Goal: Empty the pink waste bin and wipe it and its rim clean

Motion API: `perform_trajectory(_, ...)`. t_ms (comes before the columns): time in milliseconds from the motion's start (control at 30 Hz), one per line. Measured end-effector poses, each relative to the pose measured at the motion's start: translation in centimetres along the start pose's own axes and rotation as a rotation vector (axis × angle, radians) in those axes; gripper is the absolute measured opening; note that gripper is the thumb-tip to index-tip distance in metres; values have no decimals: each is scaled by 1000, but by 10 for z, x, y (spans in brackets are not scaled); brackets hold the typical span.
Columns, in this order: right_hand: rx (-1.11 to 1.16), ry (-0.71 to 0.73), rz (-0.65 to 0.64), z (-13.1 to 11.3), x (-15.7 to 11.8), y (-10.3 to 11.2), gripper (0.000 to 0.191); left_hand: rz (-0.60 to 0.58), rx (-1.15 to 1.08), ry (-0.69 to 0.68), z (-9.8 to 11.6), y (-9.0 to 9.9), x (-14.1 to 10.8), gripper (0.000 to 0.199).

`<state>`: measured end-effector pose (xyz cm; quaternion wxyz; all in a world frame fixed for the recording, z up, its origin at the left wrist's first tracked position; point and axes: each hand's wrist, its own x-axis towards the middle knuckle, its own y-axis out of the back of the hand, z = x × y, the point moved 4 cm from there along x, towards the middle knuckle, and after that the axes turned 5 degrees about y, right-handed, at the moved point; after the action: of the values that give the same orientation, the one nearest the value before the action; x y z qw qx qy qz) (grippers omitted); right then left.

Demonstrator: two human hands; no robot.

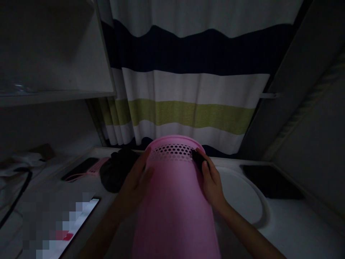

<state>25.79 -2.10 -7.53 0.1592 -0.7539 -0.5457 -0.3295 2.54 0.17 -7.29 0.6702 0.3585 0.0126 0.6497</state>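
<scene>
A pink plastic bin (178, 201) stands upright in front of me, with a band of small round holes below its rim. My left hand (137, 180) is in shadow and holds the bin's left side near the top. My right hand (212, 180) is against the bin's right side. Its fingers are closed round a slim black object (198, 160), whose tip meets the band of holes. The dim light hides what kind of object it is.
A bunched black plastic bag (115, 171) lies left of the bin, near a dark phone (80, 169) and a pink strap (97, 167). A lit phone (81, 219) lies closer. Right are a white round basin (242, 194) and a black flat item (272, 181). A striped curtain (185, 86) hangs behind.
</scene>
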Motion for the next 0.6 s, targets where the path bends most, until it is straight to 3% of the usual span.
perform_trajectory(67,40,-61,61,2,3,0,38,-212,40,-109,24,-12,-17,58)
perform_trajectory(133,38,-89,72,6,3,1,39,-277,136,-191,33,-22,-28,67)
perform_trajectory(367,52,-245,19,45,-26,13,46,-232,261,-209,13,-25,-31,76)
perform_trajectory(467,-2,-159,-118,40,-37,12,46,-226,255,-194,11,-22,-33,76)
perform_trajectory(600,-165,114,-420,3,-36,3,47,-226,248,-207,16,-24,-33,74)
